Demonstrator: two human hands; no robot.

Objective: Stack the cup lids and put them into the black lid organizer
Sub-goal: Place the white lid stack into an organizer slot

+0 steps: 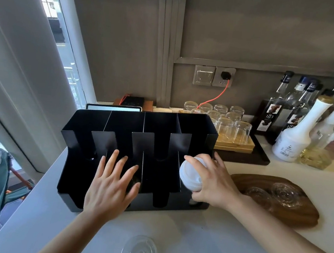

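The black lid organizer (125, 126) stands on the white counter with several slotted compartments. My right hand (215, 184) grips a stack of white cup lids (191, 174) held on its side at the front of the rightmost compartment. My left hand (111, 186) rests flat, fingers spread, on the organizer's front by the second compartment and holds nothing. A dark lid (133, 181) shows just under its fingers. A clear lid (139, 251) lies on the counter near the front edge. Two clear lids (284, 192) sit on a wooden board.
The wooden board (300, 218) lies right of the organizer. Behind it a dark tray (261, 159) carries upturned glasses (233, 128). Syrup bottles (296, 128) crowd the back right. A tablet (113, 108) stands behind the organizer. The counter's left edge drops beside a window.
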